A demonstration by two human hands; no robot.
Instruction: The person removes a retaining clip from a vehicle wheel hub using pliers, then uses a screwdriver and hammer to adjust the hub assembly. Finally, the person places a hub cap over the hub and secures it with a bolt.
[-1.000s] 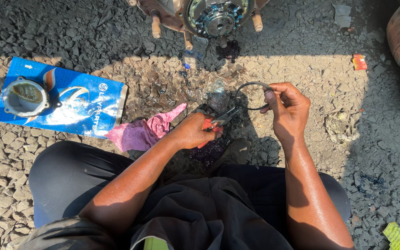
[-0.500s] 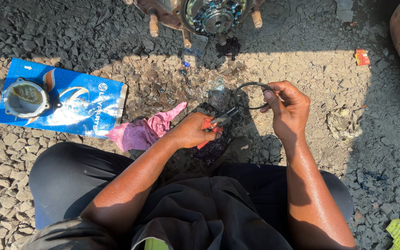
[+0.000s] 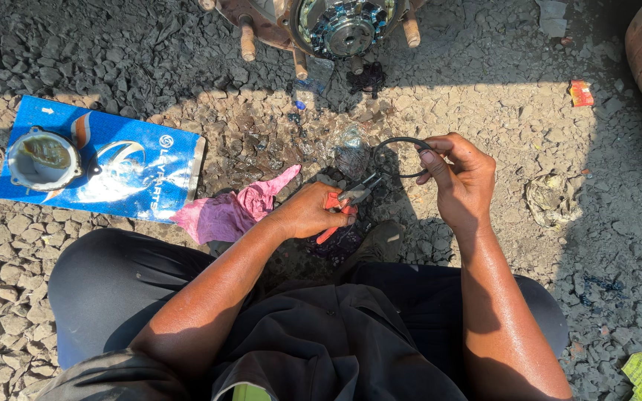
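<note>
A person sits on rough grey gravel (image 3: pixel 187 74), dark-trousered knees spread, seen from above. At the top edge, in shade, hangs a greasy wheel hub (image 3: pixel 339 26) with studs sticking out. To the left lies a flat blue packet (image 3: pixel 124 174), and a round metal cap (image 3: pixel 42 160) rests on its left end. A crumpled pink rag (image 3: pixel 232 212) lies between the packet and the hands. An orange scrap (image 3: pixel 581 93) sits on the gravel to the upper right, well apart from the hands.

The right hand (image 3: pixel 462 178) is raised over the gravel, fingers pinched shut on a thin black ring (image 3: pixel 399 142) — the ring stands out to the left of the fingertips. The left hand (image 3: pixel 310 212) is closed around red-handled pliers (image 3: pixel 347 200), whose dark tips point up and right towards the ring's lower edge — whether they touch it cannot be told.
</note>
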